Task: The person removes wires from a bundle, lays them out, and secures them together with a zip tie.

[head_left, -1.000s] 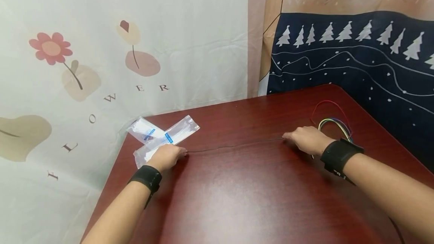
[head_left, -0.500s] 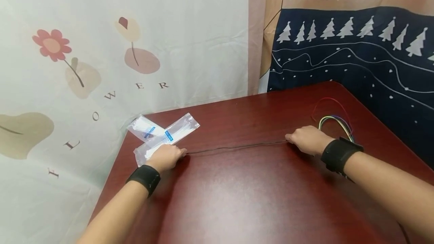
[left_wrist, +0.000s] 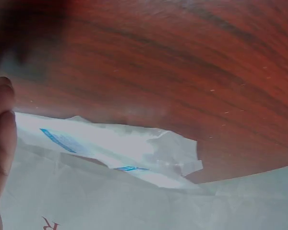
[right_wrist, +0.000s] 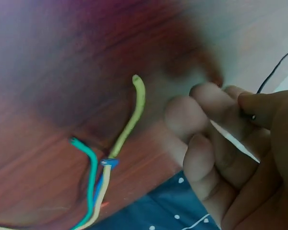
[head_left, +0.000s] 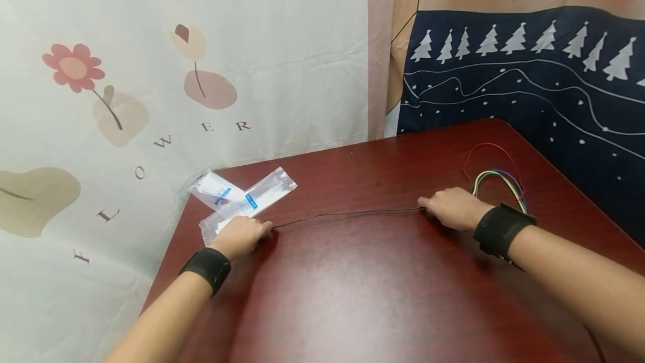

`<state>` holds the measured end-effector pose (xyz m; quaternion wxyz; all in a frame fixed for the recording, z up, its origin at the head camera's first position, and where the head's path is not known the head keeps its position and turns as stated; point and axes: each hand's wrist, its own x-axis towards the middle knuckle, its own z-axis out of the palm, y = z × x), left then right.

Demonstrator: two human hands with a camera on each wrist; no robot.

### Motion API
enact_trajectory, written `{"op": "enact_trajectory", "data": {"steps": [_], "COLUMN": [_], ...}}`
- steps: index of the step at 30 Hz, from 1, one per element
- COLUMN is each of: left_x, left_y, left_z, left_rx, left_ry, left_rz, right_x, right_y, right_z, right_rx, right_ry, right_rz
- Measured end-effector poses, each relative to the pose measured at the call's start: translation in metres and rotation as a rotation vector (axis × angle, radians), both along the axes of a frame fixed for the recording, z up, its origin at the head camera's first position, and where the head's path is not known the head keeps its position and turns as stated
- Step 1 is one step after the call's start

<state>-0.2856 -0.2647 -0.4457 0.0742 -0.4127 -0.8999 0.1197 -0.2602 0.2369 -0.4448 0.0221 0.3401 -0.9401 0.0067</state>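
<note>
A thin black wire (head_left: 347, 213) stretches nearly straight between my two hands, just over the reddish-brown table (head_left: 363, 290). At one end my left hand (head_left: 241, 237) pinches it beside two clear plastic packets; in the left wrist view only some fingers (left_wrist: 4, 139) show, and their hold is hidden. The other end sits between thumb and forefinger of my right hand (head_left: 456, 208). In the right wrist view a short tip of the black wire (right_wrist: 253, 117) pokes out of that pinch, while the other fingers (right_wrist: 201, 158) are loosely bent.
Two packets of white strips (head_left: 269, 190) lie crossed at the back left. Behind my right hand rests a bundle of coloured wires (head_left: 496, 175), red, yellow, green and blue. Printed cloths (head_left: 302, 60) hang along the table's back and right edges.
My left hand has shifted slightly left and nearer to me. My right hand stays almost in place, and the black wire remains held between both.
</note>
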Motion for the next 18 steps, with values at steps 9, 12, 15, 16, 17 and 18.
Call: {"op": "enact_trajectory", "data": {"steps": [9,12,15,16,17,18], "left_x": [0.006,0.007,0.008,0.008,0.007,0.007], "left_y": [0.011,0.014,0.016,0.017,0.017,0.018], "left_z": [-0.003,-0.004,-0.006,-0.006,-0.006,-0.007], "left_rx": [0.051,0.034,0.012,0.007,0.007,0.003], "left_ry": [-0.108,-0.153,-0.200,-0.210,-0.223,-0.231], "left_rz": [0.127,0.187,0.232,0.239,0.243,0.248], "right_x": [0.003,0.004,0.005,0.005,0.005,0.005], "right_y": [-0.002,-0.005,-0.006,-0.007,-0.007,-0.007], "right_z": [-0.003,-0.002,-0.001,-0.001,-0.002,-0.002], "right_rx": [-0.049,-0.033,-0.016,-0.008,-0.001,0.004], "right_ry": [-0.139,-0.153,-0.162,-0.162,-0.161,-0.157], "right_rz": [-0.052,-0.044,-0.035,-0.034,-0.033,-0.030]}}
